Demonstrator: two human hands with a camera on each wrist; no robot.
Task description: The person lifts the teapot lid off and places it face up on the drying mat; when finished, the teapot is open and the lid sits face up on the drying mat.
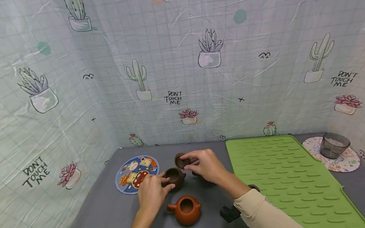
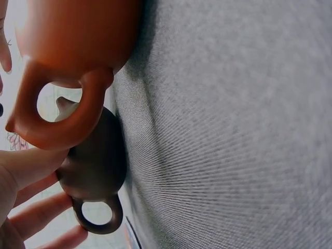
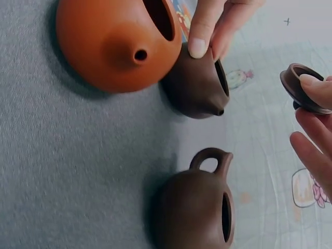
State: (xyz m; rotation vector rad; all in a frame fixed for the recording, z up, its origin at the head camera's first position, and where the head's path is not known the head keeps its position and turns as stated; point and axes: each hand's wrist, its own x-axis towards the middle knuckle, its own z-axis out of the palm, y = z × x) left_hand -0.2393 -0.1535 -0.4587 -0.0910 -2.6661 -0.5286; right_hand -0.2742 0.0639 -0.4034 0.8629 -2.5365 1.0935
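Here the left hand (image 1: 151, 195) grips the dark teapot (image 1: 175, 177) at its rim; just beyond those fingers, the right hand (image 1: 206, 165) pinches its lid (image 1: 182, 161), lifted clear. The orange teapot (image 1: 186, 210) crowds the near side.

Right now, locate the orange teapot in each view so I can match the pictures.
Head: the orange teapot sits low in the centre on the grey cloth, nearest the person, lid off.
Left wrist: top left, its loop handle hanging down.
Right wrist: top left, spout facing the camera.
Shared landmark: the dark brown teapot beside it, touched by the left hand.
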